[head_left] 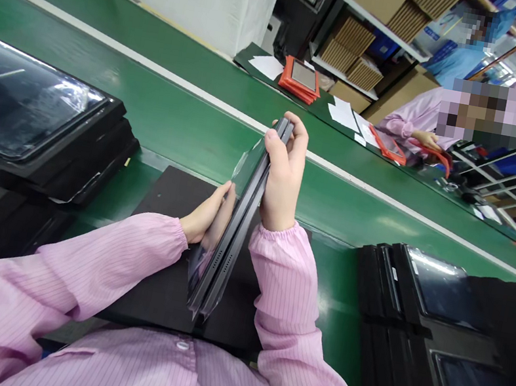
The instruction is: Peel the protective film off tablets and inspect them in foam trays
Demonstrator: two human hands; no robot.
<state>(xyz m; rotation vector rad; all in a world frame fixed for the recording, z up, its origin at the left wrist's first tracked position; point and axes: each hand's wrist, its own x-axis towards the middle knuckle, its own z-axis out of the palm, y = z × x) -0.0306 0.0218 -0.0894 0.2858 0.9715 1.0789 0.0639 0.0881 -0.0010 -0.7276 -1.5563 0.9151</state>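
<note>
I hold a thin dark tablet [236, 229] on edge over a black mat [171, 204], its lower end near my chest. My right hand [283, 177] is wrapped round its upper end, thumb on the near face and fingers over the far edge. My left hand [207, 214] lies against the left face, fingers pressed on the clear plastic film [245, 167] that covers that side. The film stands off a little from the screen near the top.
Stacks of black trays with tablets sit at the left [27, 112] and right [434, 297]. A green conveyor belt [156, 88] runs behind. Beyond it lie orange-cased tablets [302, 80] and papers; a person in pink [421, 118] works there.
</note>
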